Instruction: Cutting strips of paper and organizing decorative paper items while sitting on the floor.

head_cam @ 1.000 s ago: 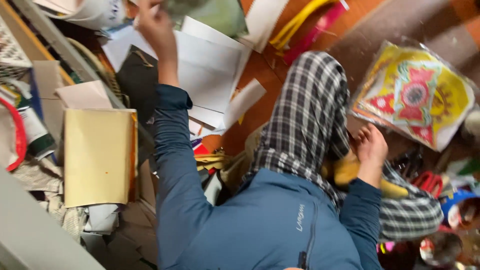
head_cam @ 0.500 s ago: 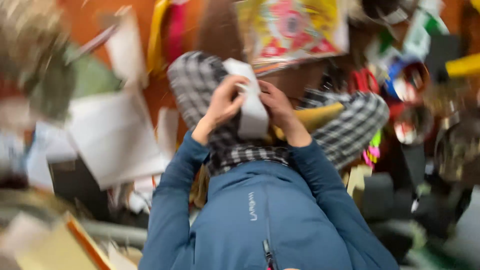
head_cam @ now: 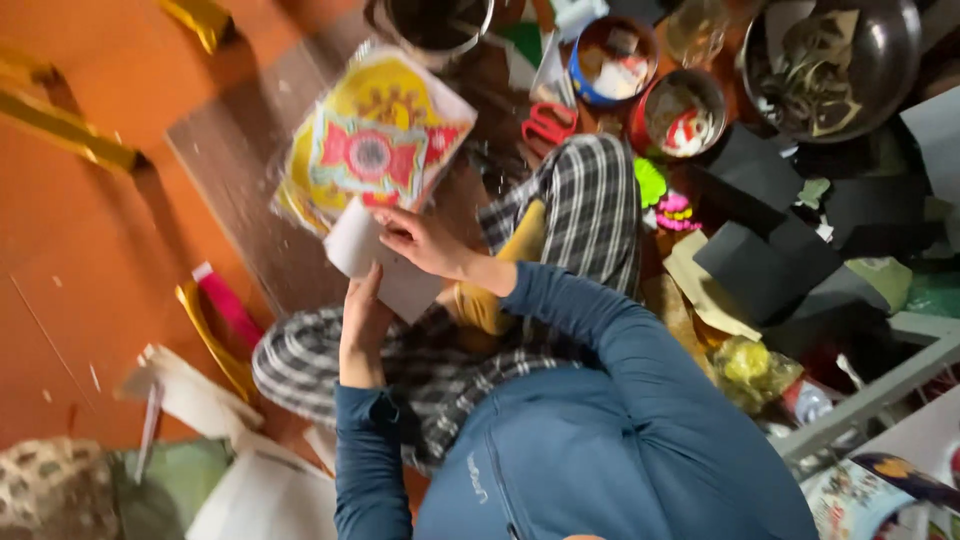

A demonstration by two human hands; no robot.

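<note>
- White sheet of paper (head_cam: 385,262), plain and unprinted, slightly bent, held over the lap above the plaid trousers (head_cam: 590,205) of the seated person.
- Left hand (head_cam: 366,322): fingers closed along the sheet's lower edge, gripping it.
- Right hand (head_cam: 420,240): laid across the sheet's upper part, fingers curled over its edge, holding it.
- Blue jacket sleeves (head_cam: 600,340) run from the bottom of the view to both hands.
- Colourful printed packet (head_cam: 375,150), yellow, red and green in clear wrap, just beyond the sheet on a brown board (head_cam: 235,170).
- Red scissors (head_cam: 548,124), two round tins (head_cam: 650,90) of scraps, a metal bowl (head_cam: 840,60) farther off.
- Black paper sheets (head_cam: 770,250) at the right.
- Orange floor (head_cam: 90,260), strewn with paper offcuts.
</note>
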